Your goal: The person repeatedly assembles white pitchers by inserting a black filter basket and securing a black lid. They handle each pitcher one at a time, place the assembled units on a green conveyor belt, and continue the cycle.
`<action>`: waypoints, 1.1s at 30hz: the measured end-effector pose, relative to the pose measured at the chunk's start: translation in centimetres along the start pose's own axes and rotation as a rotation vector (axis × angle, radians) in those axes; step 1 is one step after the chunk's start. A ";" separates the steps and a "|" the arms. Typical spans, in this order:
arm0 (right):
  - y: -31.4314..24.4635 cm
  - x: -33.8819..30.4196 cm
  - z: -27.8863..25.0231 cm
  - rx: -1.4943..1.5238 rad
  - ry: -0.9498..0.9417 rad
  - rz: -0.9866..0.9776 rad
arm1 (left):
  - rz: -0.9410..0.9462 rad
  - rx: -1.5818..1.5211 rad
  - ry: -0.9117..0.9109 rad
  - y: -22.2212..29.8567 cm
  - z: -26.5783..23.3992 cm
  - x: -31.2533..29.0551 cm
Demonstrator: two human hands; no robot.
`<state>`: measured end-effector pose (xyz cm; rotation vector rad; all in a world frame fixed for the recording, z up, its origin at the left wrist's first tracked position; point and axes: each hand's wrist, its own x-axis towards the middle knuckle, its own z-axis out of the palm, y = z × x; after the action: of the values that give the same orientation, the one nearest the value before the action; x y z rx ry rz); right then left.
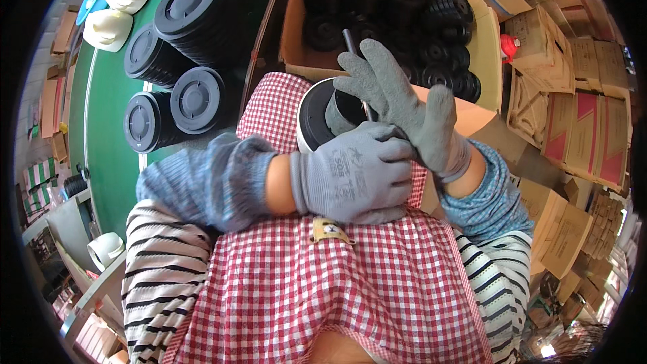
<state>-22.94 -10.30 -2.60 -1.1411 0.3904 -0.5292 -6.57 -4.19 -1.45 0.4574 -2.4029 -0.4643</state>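
Observation:
My left hand (360, 175), in a grey knit work glove, is closed in a fist in front of my apron. A thin dark rod (349, 40) runs behind the right fingers and down into this fist; its lower end is hidden. My right hand (418, 111), also gloved, has its fingers spread, and its heel touches the left fingers. Just beyond the left hand, a round white-rimmed piece with a black face (312, 111) rests by my lap. Inside it a grey curved part (340, 111) shows, partly covered by the hands.
Ahead stands an open cardboard box (495, 61) holding stacked black round parts (404, 34). On the green table (111, 168) at left are stacks of black discs (192, 3) and white cup-like parts (108, 29). More cartons (583, 138) pile up at right.

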 end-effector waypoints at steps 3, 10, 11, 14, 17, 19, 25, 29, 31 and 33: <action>-0.4 1.2 -3.2 -0.075 -0.064 -0.031 | -0.029 -0.061 0.007 -1.2 2.2 -0.4; 4.0 8.8 -9.4 -1.009 -0.088 -0.587 | -0.042 -0.169 0.115 -1.9 2.4 0.0; 3.8 7.9 -9.4 -1.059 -0.018 -0.600 | -0.036 -0.208 0.152 -2.2 2.3 -0.4; 3.9 2.4 -10.1 -1.314 0.220 -0.481 | 0.055 -0.439 0.292 -5.1 0.1 -3.9; 1.1 -2.5 -6.6 -1.470 0.277 -0.415 | -0.117 -0.722 0.292 -7.4 -2.5 -8.0; 0.3 -2.9 -6.7 -1.542 0.165 -0.152 | -0.274 -0.815 0.215 -6.9 -3.9 -8.0; -1.3 -0.5 -9.0 -1.312 -0.286 0.445 | -0.922 0.178 -0.372 0.2 -9.4 -0.6; -2.5 -0.2 -8.5 -1.415 -0.357 0.489 | -0.901 0.278 -0.592 -0.8 -9.0 0.1; -2.9 0.7 -8.1 -1.287 -0.295 0.344 | -0.925 0.248 -0.575 -0.9 -8.9 -1.2; -2.3 2.0 -8.8 -1.286 -0.365 0.289 | -0.935 0.237 -0.591 -0.6 -9.1 -1.4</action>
<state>-26.60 -18.80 -3.80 -2.3131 0.5767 0.2887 0.46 -6.04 4.24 1.7877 -2.6705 -0.7863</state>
